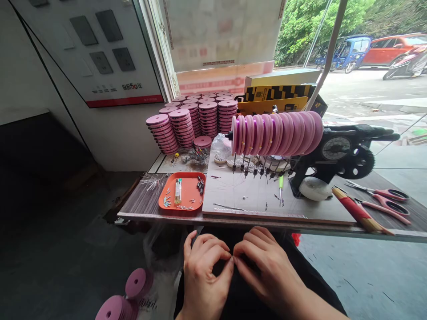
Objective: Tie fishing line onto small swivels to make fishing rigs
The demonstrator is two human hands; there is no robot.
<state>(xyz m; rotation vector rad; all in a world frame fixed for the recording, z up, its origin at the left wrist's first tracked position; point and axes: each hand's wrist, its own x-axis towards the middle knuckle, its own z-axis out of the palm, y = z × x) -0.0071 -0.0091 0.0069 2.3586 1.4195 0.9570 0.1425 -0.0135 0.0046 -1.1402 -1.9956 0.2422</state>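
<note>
Both hands are over the dark-clothed lap, just below the table's front edge. My left hand [207,271] pinches with thumb and index finger, the other fingers curled loosely. My right hand [267,262] makes the same pinch, and the two pinches meet at the fingertips. Whatever is between them is too small to make out. Past the hands, a row of pink spools [276,133] sits on the shaft of a black winding device [336,149], with small dark weights [247,171] hanging under it. An orange tray [187,206] holds a small bottle and tiny parts.
Stacks of pink spools [180,126] stand at the back left. Scissors [383,193] and a red-handled brush [362,211] lie at the right edge of the table. A green-handled tool [280,189] rests on the board [233,195]. More pink spools [115,307] are at lower left.
</note>
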